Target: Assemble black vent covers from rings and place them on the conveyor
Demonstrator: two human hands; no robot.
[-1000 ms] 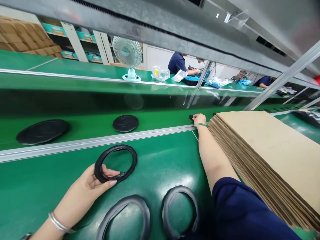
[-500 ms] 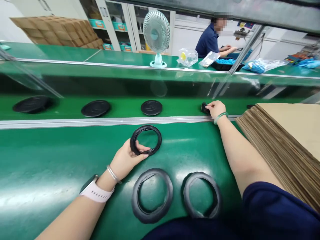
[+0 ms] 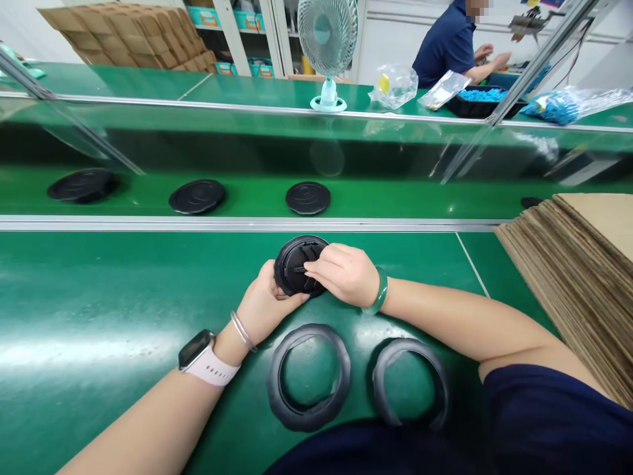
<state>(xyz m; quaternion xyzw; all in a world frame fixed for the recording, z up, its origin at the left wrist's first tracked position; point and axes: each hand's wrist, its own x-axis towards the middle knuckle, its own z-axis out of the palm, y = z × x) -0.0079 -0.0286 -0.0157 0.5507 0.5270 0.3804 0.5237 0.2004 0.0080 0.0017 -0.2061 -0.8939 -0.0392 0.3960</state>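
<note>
My left hand (image 3: 260,303) grips a black ring (image 3: 280,267) by its lower left side, above the green table. Inside or against that ring sits a ribbed black disc (image 3: 295,256) with a raised bar across its middle. My right hand (image 3: 349,276) pinches the bar with its fingertips and hides the disc's right side. Whether the disc is fully seated in the ring I cannot tell. Two larger dark grey rings lie below my hands: one on the left (image 3: 277,382), another on the right (image 3: 380,382), partly cut off by my clothing.
Beyond a metal rail (image 3: 198,224), black round discs (image 3: 308,198) lie spaced along a green strip. Flat cardboard (image 3: 568,264) is stacked at the right. Farther back stand a fan (image 3: 328,39), a black tray (image 3: 475,109) of blue pieces and a seated person (image 3: 445,43).
My right hand has come from the green strip on the right to the ring, bringing a black piece. The ring in my left hand, open through the middle before, now has the disc across it.
</note>
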